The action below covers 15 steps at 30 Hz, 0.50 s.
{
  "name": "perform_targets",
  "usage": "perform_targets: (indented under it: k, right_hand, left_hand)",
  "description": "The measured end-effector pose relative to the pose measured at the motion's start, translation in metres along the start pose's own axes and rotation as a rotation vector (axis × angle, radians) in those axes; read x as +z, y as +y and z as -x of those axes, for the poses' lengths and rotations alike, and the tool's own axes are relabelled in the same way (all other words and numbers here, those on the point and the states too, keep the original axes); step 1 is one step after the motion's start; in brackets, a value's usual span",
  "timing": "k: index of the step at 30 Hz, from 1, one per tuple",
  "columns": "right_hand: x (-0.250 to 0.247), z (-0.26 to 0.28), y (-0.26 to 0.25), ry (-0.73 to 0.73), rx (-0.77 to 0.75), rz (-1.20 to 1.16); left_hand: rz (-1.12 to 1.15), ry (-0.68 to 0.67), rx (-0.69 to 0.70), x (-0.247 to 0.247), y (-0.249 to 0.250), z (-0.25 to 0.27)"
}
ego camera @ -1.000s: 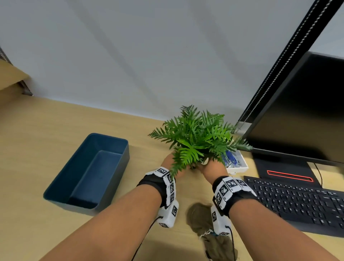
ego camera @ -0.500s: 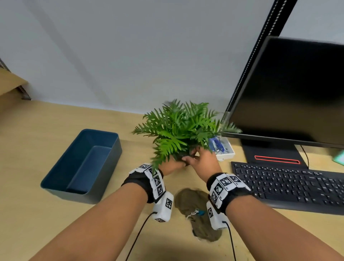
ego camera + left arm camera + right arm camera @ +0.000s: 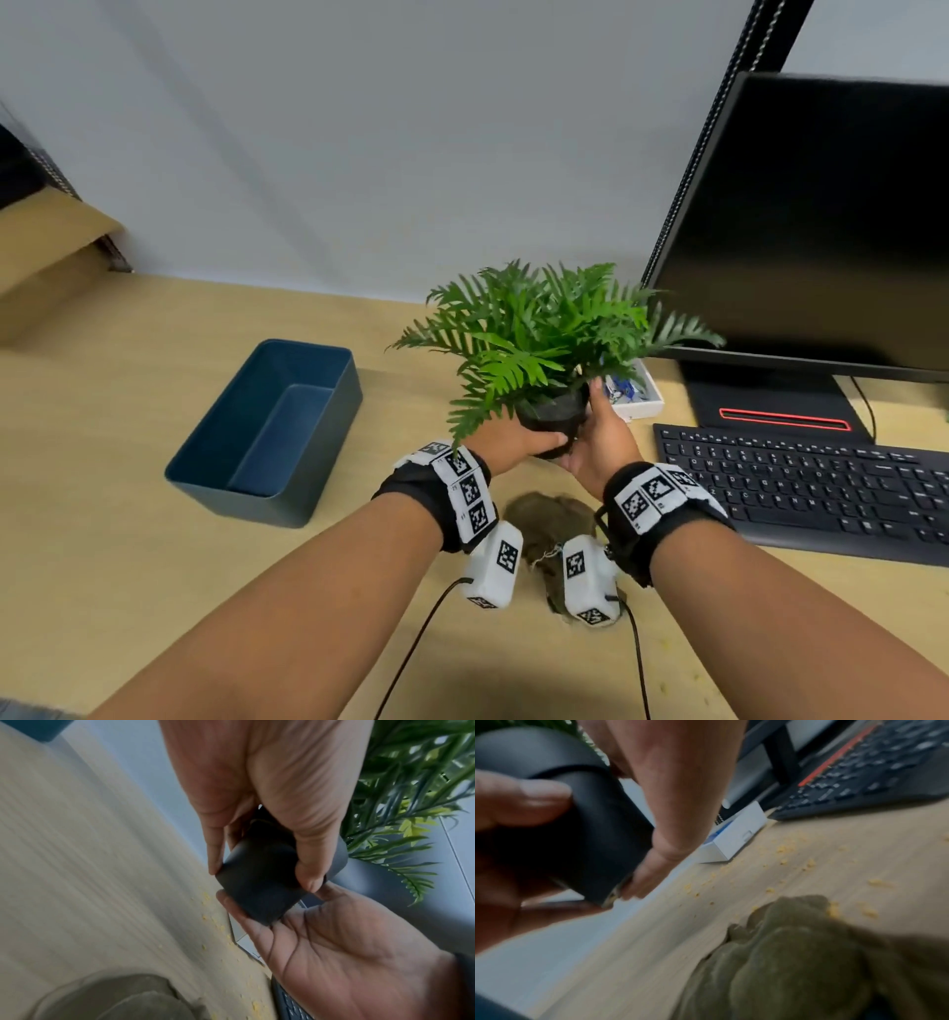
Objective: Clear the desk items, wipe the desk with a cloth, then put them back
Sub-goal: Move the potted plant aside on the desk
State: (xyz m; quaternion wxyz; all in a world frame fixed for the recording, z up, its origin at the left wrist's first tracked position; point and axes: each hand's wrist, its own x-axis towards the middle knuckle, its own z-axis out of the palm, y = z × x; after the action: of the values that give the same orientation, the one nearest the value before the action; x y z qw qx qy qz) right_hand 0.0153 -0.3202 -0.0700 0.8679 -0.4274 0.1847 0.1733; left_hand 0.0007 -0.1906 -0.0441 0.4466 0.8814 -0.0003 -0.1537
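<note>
Both my hands hold the fern pot off the surface, roughly upright.

My left hand (image 3: 506, 443) has its fingers (image 3: 214, 850) curled round the pot (image 3: 554, 415); my right hand (image 3: 598, 442) cups the pot's other side, fronds up, base tilted slightly toward me. It hangs over the surface (image 3: 128, 539) above the cloth (image 3: 552, 519), which lies near. Bin (image 3: 267, 426) sits left, box (image 3: 639, 398) and keyboard (image 3: 801, 483) right, monitor (image 3: 821, 216) far right; open room lies between bin and pot.
</note>
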Motion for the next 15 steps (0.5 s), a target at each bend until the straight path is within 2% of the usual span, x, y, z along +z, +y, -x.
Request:
perform_targets:
  k: [1, 3, 7, 10, 11, 13, 15]
  right_hand:
    - [-0.001, 0.001, 0.000, -0.027, 0.038, -0.021]
    - [-0.001, 0.007, 0.002, -0.051, 0.121, 0.085]
    - [-0.003, 0.014, 0.007, -0.012, 0.318, 0.598]
    - [-0.001, 0.010, 0.014, 0.095, 0.241, 0.923]
    - [-0.001, 0.008, 0.016, 0.127, 0.203, 0.960]
    - [-0.002, 0.003, 0.015, 0.177, 0.149, 0.844]
    - [-0.004, 0.000, 0.010, 0.217, 0.082, 0.723]
  left_hand:
    - [-0.014, -0.002, 0.000, 0.001, 0.000, 0.000]
    - [-0.034, 0.041, 0.006, -0.001, -0.002, 0.003]
    - [-0.028, 0.073, 0.001, -0.010, -0.005, 0.009]
    - [-0.024, 0.105, 0.006, -0.016, -0.015, 0.008]
    - [-0.054, 0.080, -0.021, -0.018, -0.014, 0.011]
    - [-0.089, 0.031, -0.049, -0.018, -0.013, 0.012]
    - [-0.090, -0.005, -0.001, -0.015, -0.009, 0.014]
